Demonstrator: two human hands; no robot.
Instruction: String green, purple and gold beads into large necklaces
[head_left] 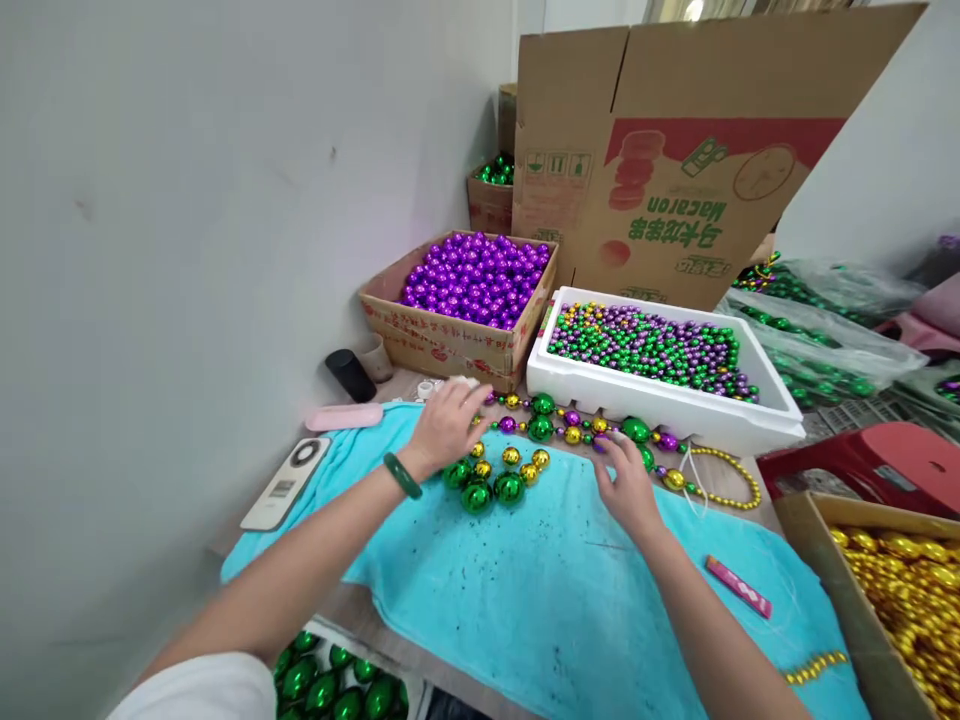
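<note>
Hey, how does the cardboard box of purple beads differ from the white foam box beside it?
The cardboard box is brown with red print; the white foam box is plain. The cardboard box holds only purple beads; the foam box holds mixed beads in green, purple and gold. The cardboard box's beads look larger than the foam box's. Both are open and nearly full.

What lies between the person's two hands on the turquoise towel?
In the head view, a cluster of shiny green and gold round beads lies on the turquoise towel between the left hand and right hand.
</note>
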